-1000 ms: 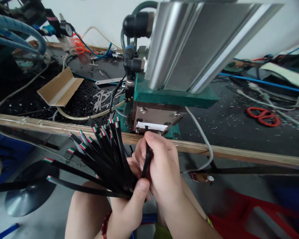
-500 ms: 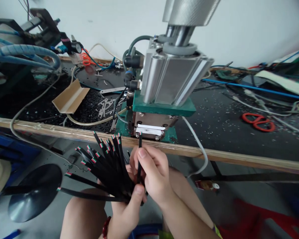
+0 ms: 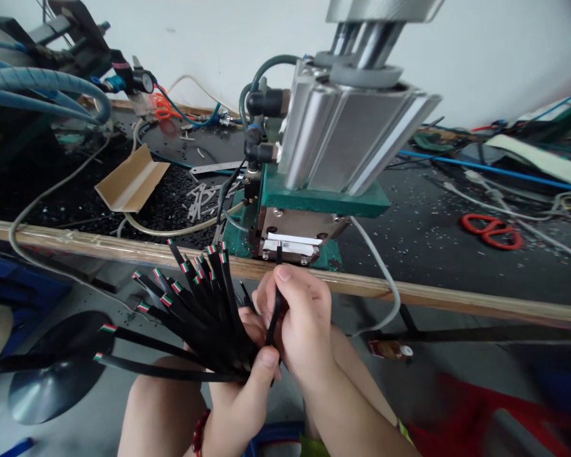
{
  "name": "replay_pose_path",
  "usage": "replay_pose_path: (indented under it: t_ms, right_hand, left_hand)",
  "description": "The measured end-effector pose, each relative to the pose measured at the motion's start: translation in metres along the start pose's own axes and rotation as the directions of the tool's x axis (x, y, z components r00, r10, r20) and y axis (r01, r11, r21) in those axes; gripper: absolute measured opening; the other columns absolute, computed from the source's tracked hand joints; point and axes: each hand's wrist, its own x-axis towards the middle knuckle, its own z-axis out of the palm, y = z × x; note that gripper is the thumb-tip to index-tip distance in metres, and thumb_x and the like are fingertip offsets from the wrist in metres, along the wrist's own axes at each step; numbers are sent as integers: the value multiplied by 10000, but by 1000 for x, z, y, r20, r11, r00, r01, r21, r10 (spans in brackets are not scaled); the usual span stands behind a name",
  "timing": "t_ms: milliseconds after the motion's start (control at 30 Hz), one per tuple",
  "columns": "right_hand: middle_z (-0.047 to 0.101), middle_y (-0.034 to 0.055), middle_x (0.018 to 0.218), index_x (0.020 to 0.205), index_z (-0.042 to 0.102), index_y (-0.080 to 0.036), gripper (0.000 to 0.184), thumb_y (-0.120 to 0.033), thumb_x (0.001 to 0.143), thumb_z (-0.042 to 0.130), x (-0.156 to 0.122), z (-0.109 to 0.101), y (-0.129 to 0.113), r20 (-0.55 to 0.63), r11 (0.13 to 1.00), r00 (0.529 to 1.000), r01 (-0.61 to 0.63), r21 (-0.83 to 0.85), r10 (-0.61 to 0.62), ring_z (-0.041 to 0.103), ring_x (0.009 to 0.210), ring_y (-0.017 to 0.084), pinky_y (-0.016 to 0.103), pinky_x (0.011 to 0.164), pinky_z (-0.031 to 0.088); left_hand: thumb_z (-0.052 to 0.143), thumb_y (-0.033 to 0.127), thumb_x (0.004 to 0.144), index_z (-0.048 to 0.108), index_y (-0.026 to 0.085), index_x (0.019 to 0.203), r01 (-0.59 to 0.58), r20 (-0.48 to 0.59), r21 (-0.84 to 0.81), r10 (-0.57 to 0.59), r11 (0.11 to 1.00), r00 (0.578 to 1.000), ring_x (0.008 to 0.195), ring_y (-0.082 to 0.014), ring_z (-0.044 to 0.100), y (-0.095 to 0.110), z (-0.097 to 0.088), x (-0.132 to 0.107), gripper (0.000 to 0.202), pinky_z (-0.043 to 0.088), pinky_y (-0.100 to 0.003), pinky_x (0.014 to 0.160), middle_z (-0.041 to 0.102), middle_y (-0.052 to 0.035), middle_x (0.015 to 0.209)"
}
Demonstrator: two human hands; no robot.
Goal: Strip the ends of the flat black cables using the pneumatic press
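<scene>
A fanned bundle of black flat cables [image 3: 204, 324] rests in my left hand [image 3: 247, 393], its thumb closed over the lower ends. Red, white and green wire ends show at the cable tips. My right hand [image 3: 304, 311] pinches a single black cable [image 3: 276, 311] between thumb and fingers, and its lower part runs down to my left thumb. The tip of this cable stands in front of the white-edged slot [image 3: 295, 244] of a pneumatic press [image 3: 333, 139]. Whether the tip is inside the slot or just before it, I cannot tell.
The press stands at the front edge of the workbench [image 3: 433, 295]. Left of it lie a folded cardboard piece [image 3: 132, 179], black scraps and grey offcuts [image 3: 203, 200]. Red-handled scissors [image 3: 491, 231] lie to the right. A grey hose [image 3: 380, 273] hangs over the edge.
My right hand has moved slightly up and right with the single cable, whose tip is now higher against the slot. The bundle stays in my left hand. The camera view has shifted a little.
</scene>
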Motion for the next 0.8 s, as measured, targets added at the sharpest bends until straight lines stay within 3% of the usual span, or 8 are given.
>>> replay_pose_path:
  t_ms: [267, 500, 700, 800]
  right_hand:
    - [446, -49, 493, 567, 537, -261, 520, -498, 987, 732, 4, 13, -13, -79, 993, 991, -106, 60, 110, 377, 434, 119, 259, 416, 344]
    - [418, -55, 486, 568, 503, -269, 512, -501, 981, 696, 3, 15, -15, -75, 980, 980, -179, 91, 186, 361, 413, 116, 266, 420, 376]
    - [430, -56, 467, 541, 539, -261, 494, -475, 897, 804, 3, 18, -18, -96, 964, 969, -209, 165, 227, 338, 403, 106, 263, 409, 352]
    - [442, -52, 463, 539, 556, -262, 489, -480, 914, 782, 5, 16, -19, -97, 964, 969, -208, 165, 226, 345, 390, 109, 274, 411, 370]
  left_hand:
    - [815, 377, 1101, 703, 243, 804, 15, 1, -40, -15, 999, 1000, 710, -197, 702, 3, 5, 6, 345, 605, -338, 816, 664, 21, 661]
    - [817, 380, 1104, 714, 244, 823, 30, 21, -47, -29, 998, 999, 566, -147, 559, 1, 2, 0, 329, 601, -320, 754, 660, 42, 653]
    - [777, 323, 1124, 696, 245, 856, 50, 60, -60, -46, 997, 997, 695, -172, 673, -2, 2, 0, 291, 613, -318, 800, 660, 30, 722]
    - [758, 296, 1136, 680, 260, 916, 39, 72, -83, -33, 996, 997, 707, -158, 658, -1, 3, 1, 236, 592, -287, 784, 629, 49, 720]
